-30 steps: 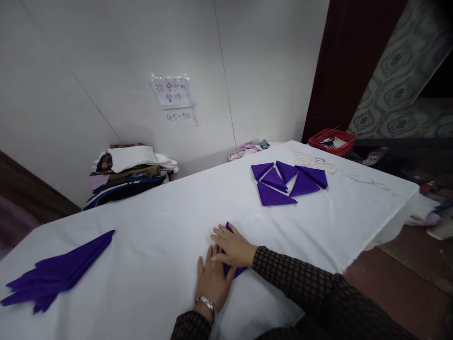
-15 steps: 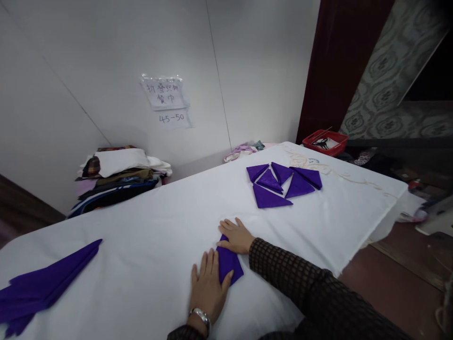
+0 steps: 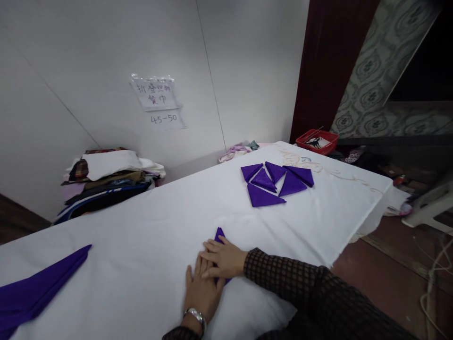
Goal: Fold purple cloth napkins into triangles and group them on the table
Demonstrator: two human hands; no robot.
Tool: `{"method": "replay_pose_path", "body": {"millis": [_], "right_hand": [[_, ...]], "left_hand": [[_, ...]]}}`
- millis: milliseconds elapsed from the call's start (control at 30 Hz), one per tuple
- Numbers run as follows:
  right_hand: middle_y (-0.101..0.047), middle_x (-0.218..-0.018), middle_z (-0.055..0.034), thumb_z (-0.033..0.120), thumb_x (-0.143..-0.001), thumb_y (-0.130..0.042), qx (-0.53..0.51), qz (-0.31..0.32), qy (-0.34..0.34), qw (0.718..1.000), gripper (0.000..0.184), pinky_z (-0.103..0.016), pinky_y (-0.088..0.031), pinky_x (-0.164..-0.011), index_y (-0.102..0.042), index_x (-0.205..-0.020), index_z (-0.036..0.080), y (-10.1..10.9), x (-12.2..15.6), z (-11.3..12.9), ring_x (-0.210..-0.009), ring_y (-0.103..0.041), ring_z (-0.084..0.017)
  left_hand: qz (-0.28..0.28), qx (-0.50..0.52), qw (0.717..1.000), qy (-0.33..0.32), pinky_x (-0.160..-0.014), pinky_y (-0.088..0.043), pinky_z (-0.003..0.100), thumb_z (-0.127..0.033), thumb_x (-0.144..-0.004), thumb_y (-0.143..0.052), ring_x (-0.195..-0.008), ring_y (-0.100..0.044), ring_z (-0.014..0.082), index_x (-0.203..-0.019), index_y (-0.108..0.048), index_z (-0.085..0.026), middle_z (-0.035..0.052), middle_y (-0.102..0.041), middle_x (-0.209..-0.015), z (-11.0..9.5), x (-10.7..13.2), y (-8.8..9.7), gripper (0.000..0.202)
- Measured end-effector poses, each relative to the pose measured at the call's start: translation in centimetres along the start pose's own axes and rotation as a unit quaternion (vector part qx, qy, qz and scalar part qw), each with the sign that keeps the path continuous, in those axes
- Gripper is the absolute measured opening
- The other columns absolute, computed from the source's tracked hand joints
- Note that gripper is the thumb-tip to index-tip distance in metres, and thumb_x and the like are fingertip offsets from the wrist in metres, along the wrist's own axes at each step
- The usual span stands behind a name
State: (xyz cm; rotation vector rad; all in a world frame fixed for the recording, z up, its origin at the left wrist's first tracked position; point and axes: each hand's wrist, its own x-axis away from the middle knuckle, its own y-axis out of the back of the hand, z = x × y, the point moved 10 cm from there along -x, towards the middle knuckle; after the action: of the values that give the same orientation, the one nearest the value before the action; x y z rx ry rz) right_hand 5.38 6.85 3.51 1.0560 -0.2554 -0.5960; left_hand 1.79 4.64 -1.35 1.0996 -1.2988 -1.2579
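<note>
Under my hands lies a small folded purple napkin (image 3: 220,233), its pointed tip showing beyond my fingers and a corner below. My left hand (image 3: 202,288), with a silver bracelet at the wrist, is flat and open along the napkin's left side. Across its fingers rests my right hand (image 3: 225,259), fingers stretched out, palm down over the napkin. Most of the napkin is hidden by the hands. Farther back to the right, several purple napkins (image 3: 266,195) folded into triangles lie grouped together. A larger loose purple cloth (image 3: 38,295) spreads at the left edge.
A white cloth (image 3: 155,264) covers the table. Behind it at the left stands a stack of folded fabrics (image 3: 109,177). A red basket (image 3: 317,141) holding scissors sits beyond the far right end. Handwritten paper notes (image 3: 157,97) hang on the wall.
The napkin has gone from a broader shape to a narrower, pointed one. My right hand has moved down and left onto my left hand's fingers. The camera view has turned slightly right.
</note>
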Motion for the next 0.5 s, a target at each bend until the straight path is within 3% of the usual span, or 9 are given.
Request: {"method": "replay_pose_path", "body": {"millis": [267, 367, 500], "right_hand": [[-0.027, -0.148, -0.0141, 0.063, -0.088, -0.031, 0.007, -0.019, 0.002, 1.000, 0.068, -0.050, -0.013, -0.110, -0.030, -0.141, 0.020, -0.3, 0.1, -1.2, -0.137, -0.019, -0.025], [-0.028, -0.148, -0.0129, 0.063, -0.088, -0.031, 0.011, -0.022, 0.008, 1.000, 0.069, -0.050, -0.013, -0.110, -0.028, -0.142, 0.021, -0.2, 0.2, -1.0, -0.137, -0.020, -0.025], [-0.030, -0.147, -0.0134, 0.063, -0.087, -0.033, 0.026, -0.028, 0.011, 0.999, 0.069, -0.049, -0.015, -0.110, -0.031, -0.141, 0.018, -0.1, 0.3, -0.9, -0.136, -0.022, -0.025]], "left_hand": [[-0.002, 0.000, 1.000, 0.005, -0.109, -0.013, 0.052, -0.037, -0.084, -0.035, -0.137, -0.023, 0.0281, -0.138, -0.038, -0.014, 0.0133, -0.033, -0.146, -0.1, -0.1, 0.5, 0.059], [-0.012, 0.003, 1.000, 0.002, -0.109, -0.016, 0.050, -0.036, -0.085, -0.032, -0.137, -0.024, 0.0260, -0.139, -0.034, -0.009, 0.0145, -0.034, -0.145, 0.7, 0.4, 0.1, 0.060], [-0.050, 0.008, 0.999, -0.008, -0.108, -0.020, 0.052, -0.047, -0.085, -0.032, -0.137, -0.023, 0.0275, -0.138, -0.035, -0.006, 0.0151, -0.034, -0.145, 2.4, 2.0, -0.7, 0.067]]}}
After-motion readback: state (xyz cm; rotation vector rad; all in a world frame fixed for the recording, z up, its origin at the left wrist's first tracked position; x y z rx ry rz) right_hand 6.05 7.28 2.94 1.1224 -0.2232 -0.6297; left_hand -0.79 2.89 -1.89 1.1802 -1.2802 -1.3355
